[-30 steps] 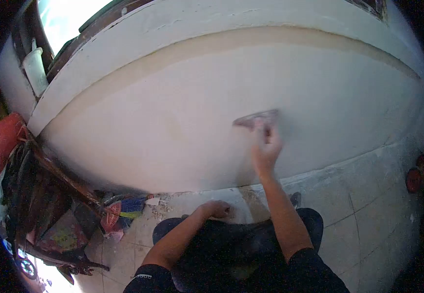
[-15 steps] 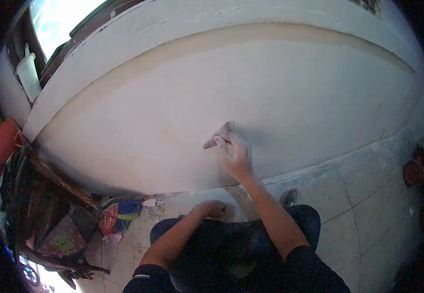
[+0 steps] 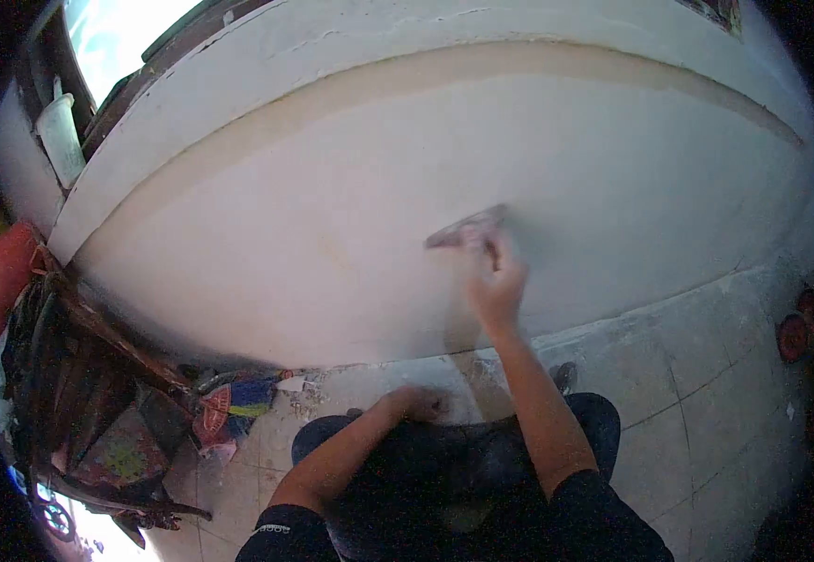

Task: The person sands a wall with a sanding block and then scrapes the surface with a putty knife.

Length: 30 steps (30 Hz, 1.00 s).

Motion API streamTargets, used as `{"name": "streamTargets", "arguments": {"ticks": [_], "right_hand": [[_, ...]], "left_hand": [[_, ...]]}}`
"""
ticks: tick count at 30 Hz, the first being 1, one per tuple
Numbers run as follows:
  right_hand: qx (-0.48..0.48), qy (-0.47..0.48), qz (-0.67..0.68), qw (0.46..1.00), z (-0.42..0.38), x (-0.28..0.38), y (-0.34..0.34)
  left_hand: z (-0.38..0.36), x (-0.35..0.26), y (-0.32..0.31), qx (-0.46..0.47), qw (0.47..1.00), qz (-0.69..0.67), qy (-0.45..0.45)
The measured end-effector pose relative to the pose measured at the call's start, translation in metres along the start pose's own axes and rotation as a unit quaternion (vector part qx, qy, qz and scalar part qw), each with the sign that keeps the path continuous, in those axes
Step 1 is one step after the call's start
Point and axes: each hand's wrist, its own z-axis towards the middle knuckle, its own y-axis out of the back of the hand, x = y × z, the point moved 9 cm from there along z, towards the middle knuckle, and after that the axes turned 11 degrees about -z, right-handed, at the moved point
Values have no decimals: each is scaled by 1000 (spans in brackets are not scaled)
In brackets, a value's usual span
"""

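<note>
A folded, dusty, pinkish-grey sheet of sandpaper (image 3: 468,228) is in my right hand (image 3: 499,286), which is closed on it and blurred by motion. Hand and sheet are at the pale, smooth wall (image 3: 332,187), around the middle of its lower panel, and cast a shadow there. My left hand (image 3: 418,404) is curled into a loose fist by my left knee, close to the foot of the wall. Nothing shows in its fingers.
Tiled floor (image 3: 651,440) runs along the wall. At left are a red bag (image 3: 6,267), dark wooden furniture (image 3: 98,328), a patterned cloth (image 3: 121,450) and a colourful packet (image 3: 238,407). A white container (image 3: 60,136) stands at upper left. Reddish objects (image 3: 796,337) are at right.
My right hand has moved up and to the right along the wall with the sandpaper, which now appears more stretched out. My left hand has hardly moved.
</note>
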Motion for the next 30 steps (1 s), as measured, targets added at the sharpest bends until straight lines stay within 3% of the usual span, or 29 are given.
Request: {"name": "streamTargets", "arguments": {"ticks": [2,6,8,9,11,13,14,16,17,19,20,22,23,25,26,28,29,30], "right_hand": [[-122,-170,70,975,8,-14,35],[-86,-149,46,984,-1,-19,20],[70,33,-68,995,-17,2,-20],[71,32,-69,995,-22,-3,-21],[-6,14,-98,995,-23,-14,-9],[-128,-95,3,987,3,-7,37],[-125,-93,4,988,13,0,45],[-120,-197,107,967,21,-14,51],[-119,-195,106,968,12,-21,45],[-16,-51,20,998,-4,-4,13],[-16,-50,17,998,-8,-4,11],[118,-25,-32,992,-12,14,-14],[117,-24,-29,992,-10,11,-12],[-65,-97,21,993,-1,-11,24],[-63,-95,24,993,7,-8,26],[-102,-192,109,970,15,-18,38],[-103,-190,110,970,10,-19,32],[-63,-113,68,989,2,-8,16]], "left_hand": [[-11,-8,15,-45,995,-90,-3],[3,-1,13,-33,996,-77,-23],[16,9,-1,-26,998,-47,-12],[13,6,-2,-25,998,-48,-12],[2,-7,1,-18,993,-73,-92],[-23,-18,18,-41,995,-83,-37],[-30,-16,25,-60,994,-91,15],[-7,0,13,-49,995,-84,0],[4,5,7,-34,997,-74,-14],[12,7,4,-27,998,-54,-12],[16,7,2,-19,999,-35,-9],[21,8,-4,2,999,-38,-6],[20,14,-6,20,999,-39,0],[-26,-11,23,-9,997,-78,1],[-43,-22,36,-35,992,-119,-4],[-26,-11,29,-28,994,-106,-6],[-14,-4,24,-20,996,-90,-8],[-9,-1,22,-21,996,-89,-8]]}}
